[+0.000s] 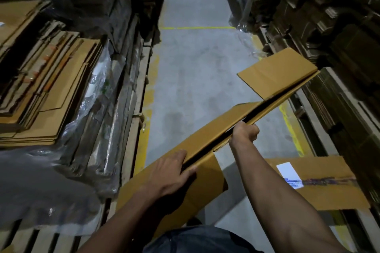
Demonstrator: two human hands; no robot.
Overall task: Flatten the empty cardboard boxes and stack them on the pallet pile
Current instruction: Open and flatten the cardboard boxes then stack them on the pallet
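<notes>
I hold a nearly flattened brown cardboard box (218,129) edge-up over the aisle, running diagonally from lower left to upper right, with one flap (275,72) folded out at its far end. My left hand (172,172) grips its near end, fingers over the top edge and thumb on the side. My right hand (244,133) is curled round the upper edge near the middle. A stack of flattened boxes (41,96) lies on the pallet pile at the left.
Another brown box with a white label (320,183) lies at the right beside my right forearm. Plastic-wrapped cardboard stacks (115,92) on wooden pallets line the left, dark stacks (339,47) line the right. A grey floor aisle (195,57) with yellow lines runs ahead.
</notes>
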